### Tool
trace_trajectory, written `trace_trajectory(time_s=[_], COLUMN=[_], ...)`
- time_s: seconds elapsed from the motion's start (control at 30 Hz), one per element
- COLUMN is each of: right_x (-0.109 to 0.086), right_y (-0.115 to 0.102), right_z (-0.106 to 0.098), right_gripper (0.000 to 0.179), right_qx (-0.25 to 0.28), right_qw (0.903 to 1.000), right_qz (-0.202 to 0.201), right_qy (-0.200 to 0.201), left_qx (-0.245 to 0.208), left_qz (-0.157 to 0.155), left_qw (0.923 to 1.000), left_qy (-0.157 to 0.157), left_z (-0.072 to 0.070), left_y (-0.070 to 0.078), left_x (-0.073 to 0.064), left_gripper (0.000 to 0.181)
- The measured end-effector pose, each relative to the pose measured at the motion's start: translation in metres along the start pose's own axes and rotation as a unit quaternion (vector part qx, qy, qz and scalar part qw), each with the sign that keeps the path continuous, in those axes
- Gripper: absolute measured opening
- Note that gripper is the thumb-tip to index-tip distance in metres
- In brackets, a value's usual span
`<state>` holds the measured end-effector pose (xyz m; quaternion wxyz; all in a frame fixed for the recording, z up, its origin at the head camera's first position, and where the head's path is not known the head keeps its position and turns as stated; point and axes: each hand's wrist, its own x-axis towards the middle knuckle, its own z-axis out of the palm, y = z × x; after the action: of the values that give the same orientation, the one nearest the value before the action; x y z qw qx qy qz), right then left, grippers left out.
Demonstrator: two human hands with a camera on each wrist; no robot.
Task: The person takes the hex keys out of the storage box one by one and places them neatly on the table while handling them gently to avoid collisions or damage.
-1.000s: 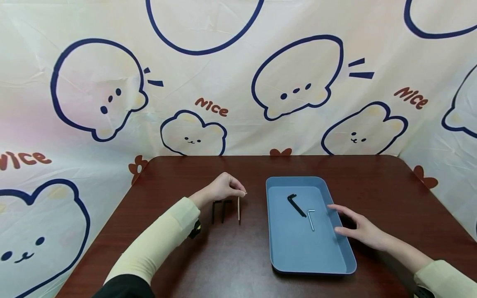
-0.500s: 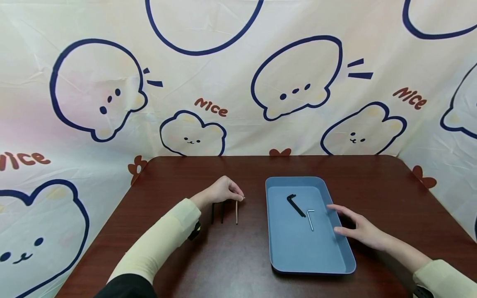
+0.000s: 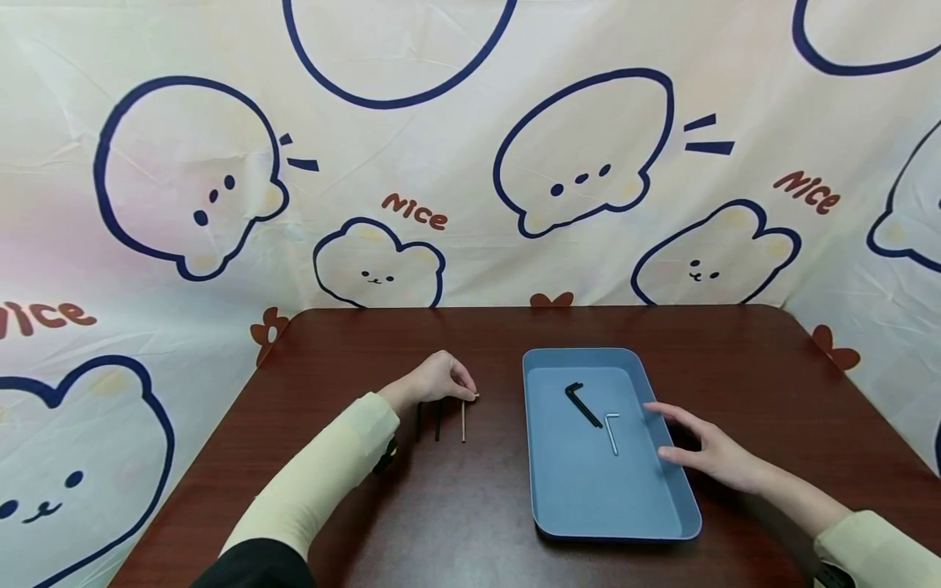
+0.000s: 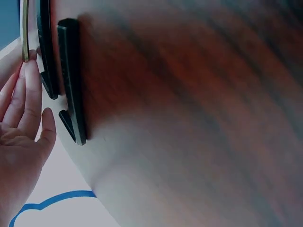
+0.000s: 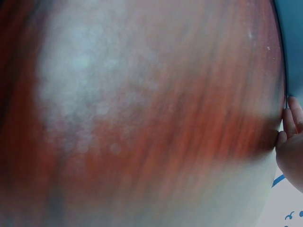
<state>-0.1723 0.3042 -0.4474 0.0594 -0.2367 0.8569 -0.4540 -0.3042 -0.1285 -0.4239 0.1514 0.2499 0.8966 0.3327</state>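
My left hand (image 3: 441, 377) pinches the bent short end of a pale, brass-toned hex key (image 3: 464, 423) between thumb and fingertips, low over the table. Its long arm points toward me. To its left lie two black hex keys (image 3: 437, 423), partly covered by the hand in the head view; the left wrist view shows them side by side, a nearer black hex key (image 4: 72, 80) and a farther one (image 4: 46, 47). My right hand (image 3: 716, 453) rests on the right rim of a blue tray (image 3: 610, 498), thumb and fingers spread and fairly straight.
Inside the tray are black hex keys (image 3: 584, 406) lying close together, apparently two, and one silver hex key (image 3: 613, 435). The brown wooden table (image 3: 470, 514) extends back to a printed cloth (image 3: 470, 261).
My left hand has come down and slightly left with the brass-toned hex key, nearer the tabletop and the black keys. The right hand and tray stay as they were.
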Motion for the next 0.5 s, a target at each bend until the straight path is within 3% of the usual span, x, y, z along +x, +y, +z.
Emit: trace_trajectory(time_s=[0.23,0.5], right_x=[0.0003,-0.0001], right_y=[-0.0012,-0.0018], right_z=[0.0003,0.0008], right_gripper=[0.058,0.058], right_qx=[0.001,0.001], right_qw=[1.0000,1.0000], right_qz=[0.000,0.000], right_qy=[0.001,0.002], left_qx=[0.011,-0.009], left_qz=[0.007,0.013], left_qw=[0.9999,0.9999], left_qy=[-0.004,0.003], left_z=[-0.0003,0.0013], left_y=[-0.0018,-0.0028], left_x=[0.0002,0.0011], left_gripper=[0.008,0.008])
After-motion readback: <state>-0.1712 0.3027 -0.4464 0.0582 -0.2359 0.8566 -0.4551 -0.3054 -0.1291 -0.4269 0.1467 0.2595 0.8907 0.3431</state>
